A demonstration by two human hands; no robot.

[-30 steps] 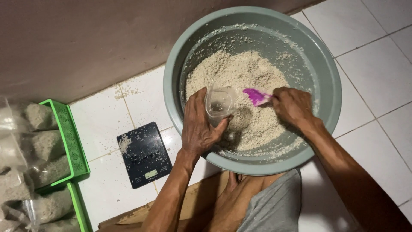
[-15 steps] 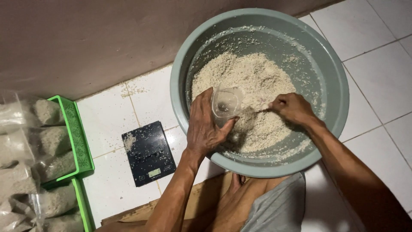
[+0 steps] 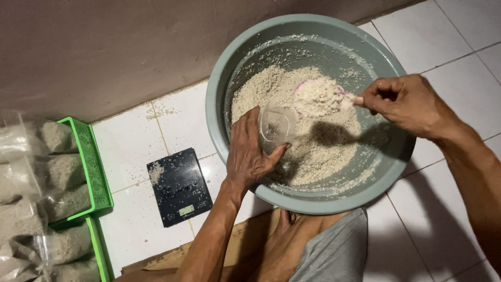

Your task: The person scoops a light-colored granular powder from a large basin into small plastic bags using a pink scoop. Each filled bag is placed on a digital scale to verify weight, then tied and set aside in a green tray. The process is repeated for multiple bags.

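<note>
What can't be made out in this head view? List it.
- Scoop: heaped grain covers it; only a pink rim shows.
- Scoop handle: hidden inside the right hand.
- Clear bag: the left hand covers its lower part, so its fill is unclear.
- Scale display: too small to read.
- Green baskets of filled bags: cut off by the left edge.

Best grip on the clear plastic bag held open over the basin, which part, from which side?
Probably take the clear bag at its open rim, from the near side, as the left hand does: thumb against one side, fingers curled round. The mouth faces the heaped pink scoop in the right hand, so that side should stay free above the basin.
</note>
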